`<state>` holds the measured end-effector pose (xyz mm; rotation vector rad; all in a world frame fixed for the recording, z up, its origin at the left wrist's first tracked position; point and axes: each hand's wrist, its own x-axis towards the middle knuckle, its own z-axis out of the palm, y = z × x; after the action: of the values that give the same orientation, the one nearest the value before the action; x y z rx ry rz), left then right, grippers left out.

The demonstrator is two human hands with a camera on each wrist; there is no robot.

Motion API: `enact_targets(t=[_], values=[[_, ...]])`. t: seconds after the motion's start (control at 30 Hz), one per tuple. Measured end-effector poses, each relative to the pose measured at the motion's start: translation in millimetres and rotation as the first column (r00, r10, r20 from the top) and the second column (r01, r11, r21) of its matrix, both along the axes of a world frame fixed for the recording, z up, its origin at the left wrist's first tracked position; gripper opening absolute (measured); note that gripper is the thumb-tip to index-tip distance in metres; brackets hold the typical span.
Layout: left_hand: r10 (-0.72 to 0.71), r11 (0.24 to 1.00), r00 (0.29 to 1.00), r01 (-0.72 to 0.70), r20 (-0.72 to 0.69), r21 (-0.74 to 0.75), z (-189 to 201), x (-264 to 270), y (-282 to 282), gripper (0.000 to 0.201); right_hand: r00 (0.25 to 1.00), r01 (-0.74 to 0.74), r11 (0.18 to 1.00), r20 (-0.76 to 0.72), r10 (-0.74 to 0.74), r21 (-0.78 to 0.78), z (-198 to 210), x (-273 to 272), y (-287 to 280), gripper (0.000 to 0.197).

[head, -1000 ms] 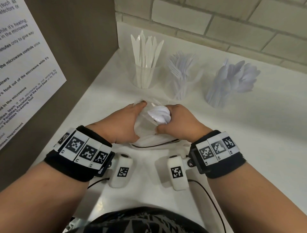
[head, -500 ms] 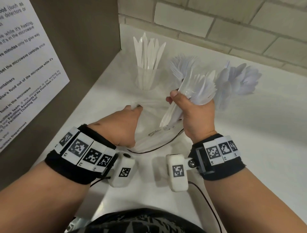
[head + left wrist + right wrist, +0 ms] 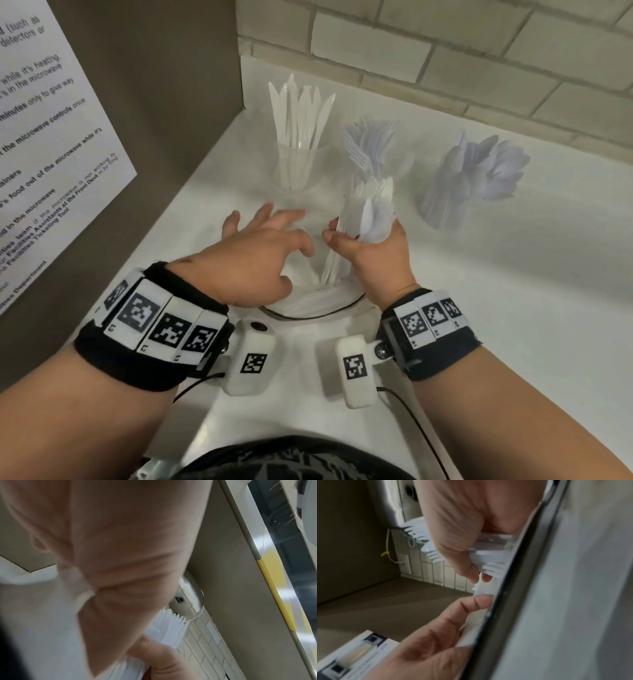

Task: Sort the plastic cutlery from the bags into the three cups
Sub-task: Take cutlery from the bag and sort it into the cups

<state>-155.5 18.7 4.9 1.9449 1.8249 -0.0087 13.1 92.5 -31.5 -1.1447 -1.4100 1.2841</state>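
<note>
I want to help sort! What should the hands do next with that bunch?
Probably lift the forks, gripped in the right hand, into the middle cup. It already holds forks, and the left hand is open beside the bag.

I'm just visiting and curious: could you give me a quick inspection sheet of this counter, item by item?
Surface: white counter, in a corner.
Job's things: knife cup, fork cup, spoon cup in a row; clear bag lying near the person.
Clutter: nothing seen.
Hands: right hand grips a bundle of forks; left hand open, fingers spread over the bag.
Cables: thin black leads from the wrist cameras.
Surroundings: brick wall, printed notice at left.
</note>
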Motion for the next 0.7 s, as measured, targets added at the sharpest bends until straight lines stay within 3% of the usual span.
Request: enact_targets(t=[0.13, 0.23, 0.33, 0.37, 0.43, 0.5, 0.57, 0.6, 0.7], values=[[-0.054, 0.983, 0.984, 0.022, -0.171, -0.181, -12, 1, 4, 0.058, 0.992, -0.053, 0.998, 0.118, 0.055, -0.017, -9, -1, -2, 0.032], [-0.008, 0.973, 0.996, -0.014, -0.094, -0.231, -13, 1, 5, 0.047, 0.986, -0.067, 0.996, 0.152, 0.075, -0.058, -5, -2, 1, 0.031], [0.106, 0.994, 0.989, -0.106, 0.106, -0.012, -2, -2, 8, 0.029, 0.995, -0.083, 0.993, 0.039, 0.087, -0.087, 13, -5, 1, 0.024], [0.140, 0.983, 0.967, -0.161, 0.212, 0.086, 4, -4, 8, 0.035, 0.993, -0.117, 0.989, -0.026, 0.115, -0.091, 21, -6, -1, 0.023], [0.175, 0.953, 0.844, -0.273, 0.506, 0.127, 18, -3, 9, 0.079, 0.978, -0.196, 0.979, -0.087, 0.191, -0.055, 34, -10, -3, 0.021], [0.165, 0.951, 0.591, -0.307, 0.790, 0.031, 29, 2, 13, 0.111, 0.942, -0.323, 0.946, -0.099, 0.319, -0.025, 47, -14, -6, 0.020], [0.105, 0.950, 0.334, -0.312, 0.937, 0.004, 34, 5, 18, 0.118, 0.886, -0.463, 0.886, -0.045, 0.462, -0.016, 58, -19, -9, 0.019], [0.062, 0.943, 0.284, -0.330, 0.957, 0.037, 37, 7, 20, 0.116, 0.867, -0.498, 0.866, 0.013, 0.499, -0.036, 61, -22, -10, 0.019], [-0.063, 0.902, 0.362, -0.378, 0.930, 0.208, 43, 14, 25, 0.105, 0.853, -0.487, 0.871, 0.178, 0.491, -0.070, 63, -31, -14, 0.020]])
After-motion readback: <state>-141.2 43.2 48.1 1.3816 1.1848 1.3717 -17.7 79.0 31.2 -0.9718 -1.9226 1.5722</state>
